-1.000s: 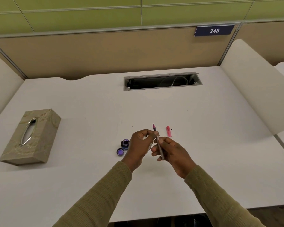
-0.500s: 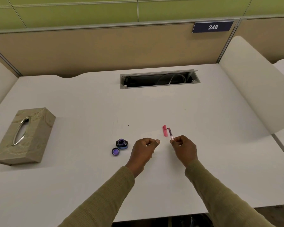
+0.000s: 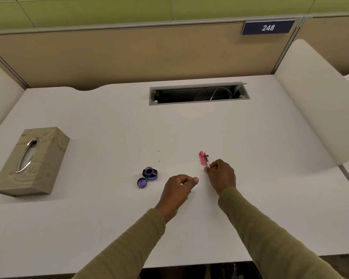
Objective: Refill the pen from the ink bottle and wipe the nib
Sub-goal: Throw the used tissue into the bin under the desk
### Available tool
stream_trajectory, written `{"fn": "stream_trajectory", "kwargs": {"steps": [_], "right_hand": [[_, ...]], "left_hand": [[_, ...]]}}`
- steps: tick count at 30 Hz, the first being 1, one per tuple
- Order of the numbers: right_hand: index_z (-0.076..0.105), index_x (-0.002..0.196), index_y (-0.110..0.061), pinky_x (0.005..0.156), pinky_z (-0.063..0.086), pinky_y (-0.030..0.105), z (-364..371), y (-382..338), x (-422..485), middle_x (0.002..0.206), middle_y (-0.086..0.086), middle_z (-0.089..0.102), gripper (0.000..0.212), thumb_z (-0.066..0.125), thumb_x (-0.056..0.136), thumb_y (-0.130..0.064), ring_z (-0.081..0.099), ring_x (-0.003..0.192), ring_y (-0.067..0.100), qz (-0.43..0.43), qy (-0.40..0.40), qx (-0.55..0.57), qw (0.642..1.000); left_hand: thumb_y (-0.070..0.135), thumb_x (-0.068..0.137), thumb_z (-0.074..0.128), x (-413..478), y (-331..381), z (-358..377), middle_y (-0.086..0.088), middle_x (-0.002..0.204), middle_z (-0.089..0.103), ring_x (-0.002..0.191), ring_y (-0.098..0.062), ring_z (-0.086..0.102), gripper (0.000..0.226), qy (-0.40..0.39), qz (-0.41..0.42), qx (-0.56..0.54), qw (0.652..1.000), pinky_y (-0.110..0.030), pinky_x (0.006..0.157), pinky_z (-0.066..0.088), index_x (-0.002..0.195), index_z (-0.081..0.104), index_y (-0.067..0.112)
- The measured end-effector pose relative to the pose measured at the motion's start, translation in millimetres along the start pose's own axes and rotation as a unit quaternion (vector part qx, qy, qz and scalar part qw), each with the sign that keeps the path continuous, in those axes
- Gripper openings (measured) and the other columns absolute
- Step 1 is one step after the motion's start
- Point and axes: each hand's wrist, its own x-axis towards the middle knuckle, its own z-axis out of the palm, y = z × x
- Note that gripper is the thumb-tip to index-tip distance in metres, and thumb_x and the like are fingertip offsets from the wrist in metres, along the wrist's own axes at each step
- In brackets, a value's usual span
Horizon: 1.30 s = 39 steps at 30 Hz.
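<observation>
White desk (image 3: 109, 121) in a study booth. Right grip (image 3: 222, 176) pinching slim pen (image 3: 206, 161) by its near end, at 3 o'clock from open ink bottle (image 3: 149, 173), beside pink cap (image 3: 201, 158). Left grip (image 3: 179, 188) curled, contents impossible to tell. Pen likely light, slick, nib delicate: safest held mid-barrel.

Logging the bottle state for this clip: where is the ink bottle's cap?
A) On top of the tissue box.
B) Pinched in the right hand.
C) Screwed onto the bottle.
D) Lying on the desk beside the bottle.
D: the cap lies on the desk just beside the open ink bottle; the right hand pinches the pen instead.
</observation>
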Motion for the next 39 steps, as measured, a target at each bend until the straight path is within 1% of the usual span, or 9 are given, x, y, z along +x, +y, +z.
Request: {"fn": "stream_trajectory", "kwargs": {"steps": [3,8,20,25,31,33,36,38,39], "right_hand": [[0.065,0.097,-0.02,0.079,0.053,0.036,0.6,-2.2,1.3,0.095,0.002,0.066,0.016,0.069,0.089,-0.034,0.062,0.084,0.021,-0.007,-0.001,-0.007,1.0],[0.065,0.102,-0.019,0.08,0.049,0.034,1.1,-3.9,0.8,0.1,0.002,0.063,0.02,0.068,0.09,-0.034,0.06,0.087,0.021,-0.023,0.001,-0.022,0.999],[0.062,0.112,-0.019,0.08,0.054,0.039,-0.5,2.5,-1.1,0.102,0.002,0.062,0.037,0.069,0.088,-0.046,0.061,0.088,0.02,-0.044,0.01,-0.03,0.999],[0.06,0.113,-0.02,0.078,0.053,0.037,-3.7,1.6,-2.1,0.101,0.001,0.062,0.041,0.069,0.087,-0.05,0.06,0.086,0.019,-0.049,0.011,-0.025,0.998],[0.061,0.113,-0.022,0.077,0.054,0.038,-7.1,0.2,-6.3,0.097,-0.001,0.061,0.039,0.066,0.088,-0.051,0.06,0.084,0.017,-0.051,0.009,-0.022,0.998],[0.061,0.112,-0.022,0.077,0.054,0.038,-9.7,-0.5,-9.4,0.095,-0.002,0.061,0.036,0.064,0.089,-0.05,0.061,0.083,0.017,-0.05,0.011,-0.01,0.999],[0.062,0.109,-0.024,0.074,0.052,0.035,-14.2,-1.4,-17.4,0.092,-0.004,0.062,0.033,0.061,0.091,-0.052,0.062,0.082,0.015,-0.049,0.023,0.021,0.998],[0.062,0.106,-0.025,0.071,0.049,0.032,-18.6,-3.7,-25.9,0.091,-0.005,0.063,0.032,0.059,0.092,-0.053,0.061,0.079,0.012,-0.052,0.028,0.053,0.997],[0.062,0.105,-0.024,0.069,0.046,0.03,-21.8,-5.9,-31.5,0.091,-0.005,0.064,0.031,0.058,0.093,-0.052,0.06,0.078,0.009,-0.055,0.029,0.072,0.995]], "left_hand": [[0.036,0.09,0.071,-0.4,-1.3,0.8,0.007,0.064,0.054,0.042,-0.002,0.045,0.027,-0.001,-0.002,-0.003,1.0,-0.017,0.046,0.037,0.091,0.074,0.01],[0.034,0.09,0.072,-0.2,-1.6,1.9,0.006,0.062,0.053,0.042,-0.003,0.043,0.026,-0.002,0.0,-0.005,1.0,-0.016,0.044,0.036,0.09,0.073,0.008],[0.034,0.09,0.072,-2.2,-1.6,3.6,0.008,0.06,0.053,0.041,-0.003,0.042,0.026,0.0,-0.005,-0.009,1.0,-0.016,0.043,0.035,0.089,0.073,0.008],[0.035,0.09,0.072,-4.3,-0.7,5.4,0.009,0.059,0.053,0.042,-0.003,0.043,0.027,0.001,-0.006,-0.005,1.0,-0.017,0.045,0.036,0.089,0.073,0.008],[0.038,0.09,0.071,-7.0,1.7,7.0,0.008,0.06,0.055,0.045,-0.005,0.043,0.027,0.006,-0.014,-0.011,1.0,-0.018,0.047,0.037,0.091,0.075,0.01],[0.042,0.091,0.069,-7.2,3.8,7.8,0.009,0.06,0.055,0.049,-0.009,0.043,0.028,0.011,-0.022,-0.016,1.0,-0.021,0.049,0.038,0.09,0.076,0.015],[0.051,0.094,0.061,-7.9,7.7,9.5,0.003,0.064,0.053,0.05,-0.012,0.041,0.034,0.021,-0.038,-0.039,0.998,-0.025,0.051,0.035,0.088,0.076,0.021],[0.054,0.098,0.05,-9.3,11.0,11.7,0.0,0.071,0.054,0.055,-0.014,0.043,0.043,0.026,-0.056,-0.061,0.996,-0.026,0.052,0.033,0.091,0.075,0.02],[0.051,0.1,0.045,-9.6,12.0,12.9,0.0,0.077,0.055,0.061,-0.015,0.045,0.045,0.032,-0.067,-0.078,0.994,-0.026,0.052,0.032,0.093,0.074,0.017]]}}
